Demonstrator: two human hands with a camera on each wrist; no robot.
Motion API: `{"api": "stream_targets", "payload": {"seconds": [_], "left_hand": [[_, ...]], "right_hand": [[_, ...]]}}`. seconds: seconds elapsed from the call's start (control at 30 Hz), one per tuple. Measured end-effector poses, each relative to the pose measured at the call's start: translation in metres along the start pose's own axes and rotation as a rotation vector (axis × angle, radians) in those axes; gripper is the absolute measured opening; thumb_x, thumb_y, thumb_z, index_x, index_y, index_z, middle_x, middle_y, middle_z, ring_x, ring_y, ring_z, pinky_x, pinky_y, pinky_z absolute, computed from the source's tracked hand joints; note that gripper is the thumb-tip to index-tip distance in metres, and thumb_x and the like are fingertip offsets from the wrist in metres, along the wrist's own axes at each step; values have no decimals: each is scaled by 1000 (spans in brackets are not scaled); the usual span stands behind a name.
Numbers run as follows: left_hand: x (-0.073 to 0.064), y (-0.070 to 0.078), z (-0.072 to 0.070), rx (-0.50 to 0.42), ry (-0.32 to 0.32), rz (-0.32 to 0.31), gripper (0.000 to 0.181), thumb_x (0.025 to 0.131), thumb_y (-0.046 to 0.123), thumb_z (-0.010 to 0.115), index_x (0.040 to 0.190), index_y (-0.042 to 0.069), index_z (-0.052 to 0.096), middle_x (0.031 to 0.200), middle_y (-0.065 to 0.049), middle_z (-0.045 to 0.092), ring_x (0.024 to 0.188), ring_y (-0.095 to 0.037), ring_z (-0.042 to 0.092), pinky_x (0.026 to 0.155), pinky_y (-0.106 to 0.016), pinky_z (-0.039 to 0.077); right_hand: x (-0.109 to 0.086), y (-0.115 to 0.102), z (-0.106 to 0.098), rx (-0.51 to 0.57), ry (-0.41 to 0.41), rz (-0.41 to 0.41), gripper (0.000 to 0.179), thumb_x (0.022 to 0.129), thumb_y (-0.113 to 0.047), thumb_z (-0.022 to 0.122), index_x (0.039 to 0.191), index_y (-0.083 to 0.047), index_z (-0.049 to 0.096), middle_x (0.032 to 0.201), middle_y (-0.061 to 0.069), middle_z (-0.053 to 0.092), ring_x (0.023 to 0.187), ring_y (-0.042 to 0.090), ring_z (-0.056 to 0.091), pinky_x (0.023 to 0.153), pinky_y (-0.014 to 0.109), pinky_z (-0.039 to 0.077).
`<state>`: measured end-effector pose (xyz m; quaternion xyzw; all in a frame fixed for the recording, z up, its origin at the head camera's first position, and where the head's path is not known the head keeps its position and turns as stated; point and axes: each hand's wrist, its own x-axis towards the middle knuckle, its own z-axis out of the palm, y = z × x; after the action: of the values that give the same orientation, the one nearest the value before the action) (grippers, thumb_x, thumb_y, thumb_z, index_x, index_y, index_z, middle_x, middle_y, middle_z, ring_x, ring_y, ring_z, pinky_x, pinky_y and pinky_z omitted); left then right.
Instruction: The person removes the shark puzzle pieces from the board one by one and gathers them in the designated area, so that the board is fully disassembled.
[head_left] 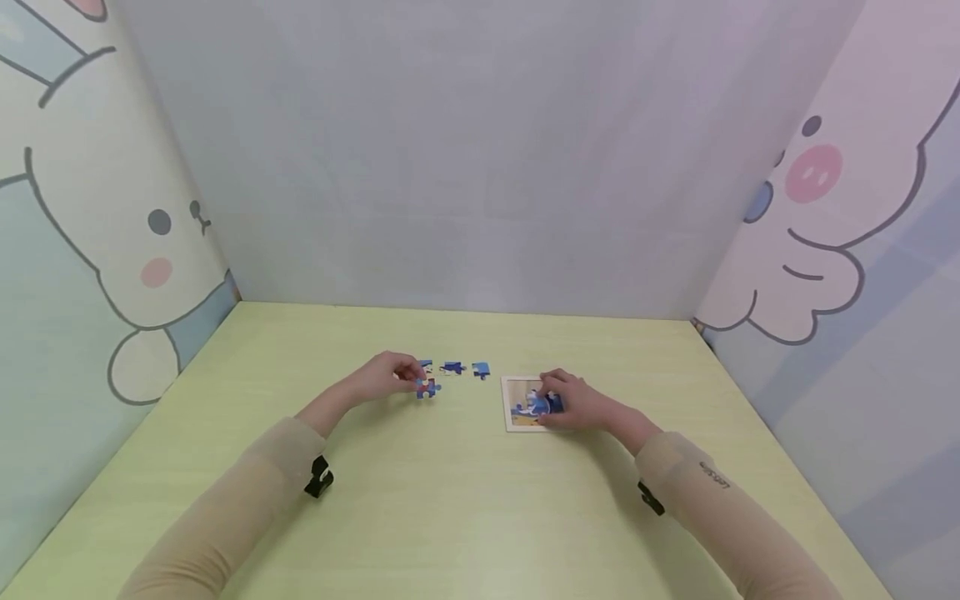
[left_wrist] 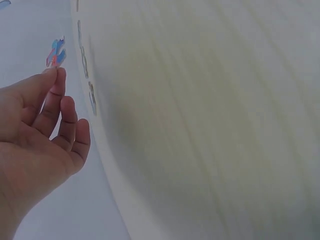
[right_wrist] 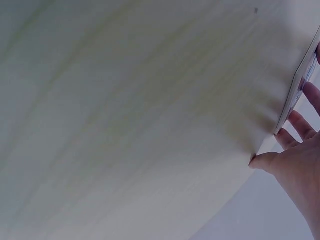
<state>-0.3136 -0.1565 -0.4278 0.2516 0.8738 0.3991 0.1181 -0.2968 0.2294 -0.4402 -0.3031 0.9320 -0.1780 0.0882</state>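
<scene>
My left hand pinches a blue and red jigsaw piece between thumb and forefinger. In the left wrist view this jigsaw piece is held up off the tabletop at the fingertips. On the right, a pale-framed jigsaw tray lies on the table, with a blue picture partly put together in it. My right hand rests over its right side, covering that part. Fingers of the right hand touch the edge of the tray in the right wrist view, spread apart.
Loose jigsaw pieces lie in a row behind the held one: one partly behind the left fingers, a dark blue piece and a light blue piece. A grey curtain backs the light yellow table, with cartoon-printed cloth at both sides.
</scene>
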Motion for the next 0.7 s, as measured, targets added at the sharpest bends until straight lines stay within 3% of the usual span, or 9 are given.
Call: {"api": "stream_targets", "payload": {"seconds": [0.27,0.5,0.7], "left_hand": [[1,-19,-4,-41,-24,-88,12,88,7,65,99,8,67,86,-3,65,78,-17,54,72,-30,43],[5,-20,-3,-7,-33,-114,11,88,8,65,99,9,67,83,-2,65,72,-16,52,64,-29,41],[9,-19,-2,6,-31,-119,11,88,9,65,99,9,68,86,-3,65,76,-16,53,69,-30,43]], "right_hand": [[-1,-1,0,-16,3,5,39,84,-37,69,113,-14,58,142,20,40,126,39,42,99,70,24],[-1,-1,1,-26,7,9,39,83,-40,69,111,-16,58,141,19,41,125,38,43,102,62,29],[0,0,1,-51,11,17,39,82,-43,69,110,-18,58,142,17,41,125,38,44,102,55,34]]}}
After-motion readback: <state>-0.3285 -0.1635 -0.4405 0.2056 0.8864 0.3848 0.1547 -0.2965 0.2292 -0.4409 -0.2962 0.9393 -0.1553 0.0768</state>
